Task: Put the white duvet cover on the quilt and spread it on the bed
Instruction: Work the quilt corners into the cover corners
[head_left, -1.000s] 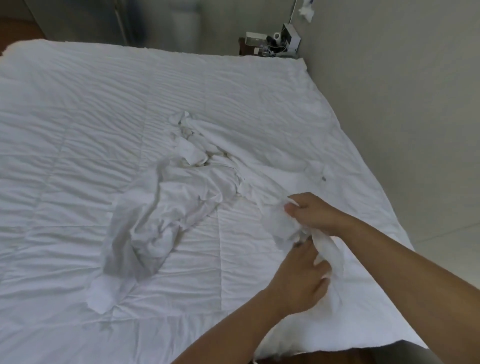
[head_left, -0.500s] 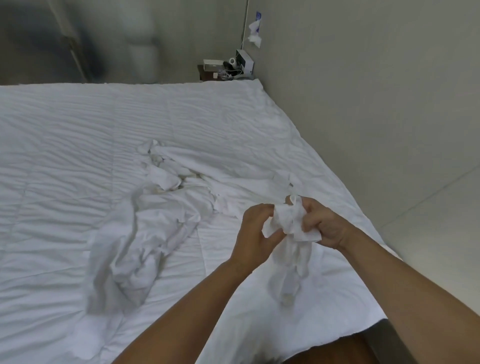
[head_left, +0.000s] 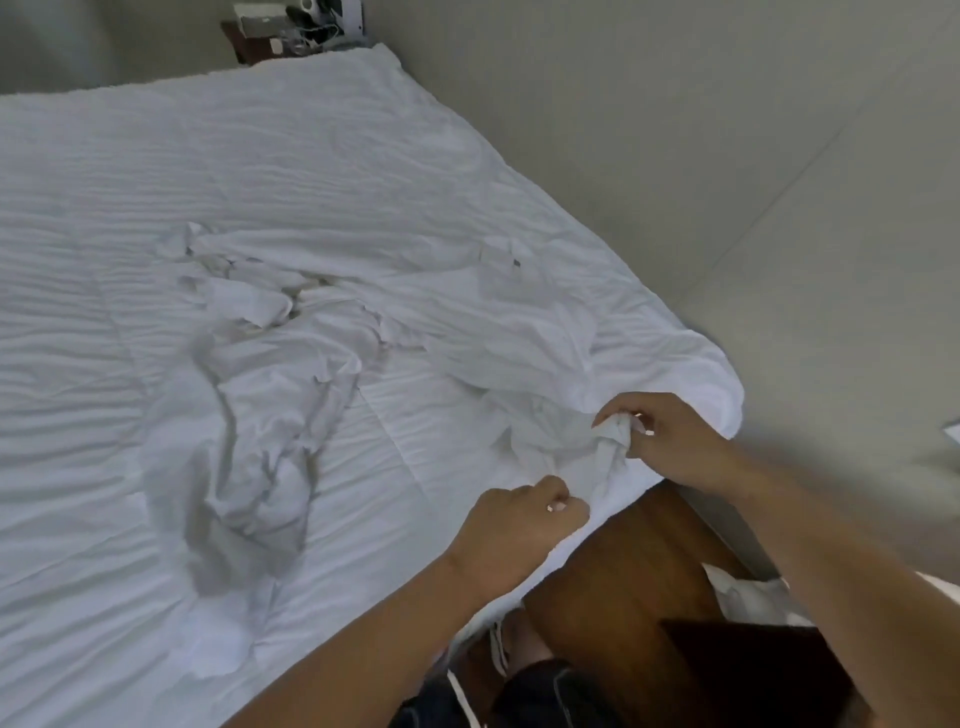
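My right hand (head_left: 670, 441) and left hand (head_left: 524, 525) each pinch the crumpled duvet cover (head_left: 550, 421) at the quilt (head_left: 260, 171)'s near-right corner

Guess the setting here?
Likely a bedroom: a wide white quilt spread across a bed, a small dark bedside table with cluttered gadgets at the far corner, brown wooden floor.

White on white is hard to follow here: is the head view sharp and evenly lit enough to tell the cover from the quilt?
Head view: soft and slightly blurred all over; light dim and even, no glare; the cover stands out only by grey fold shadows against the quilt; wide-angle bending curves the wall edge; both hands are readable.
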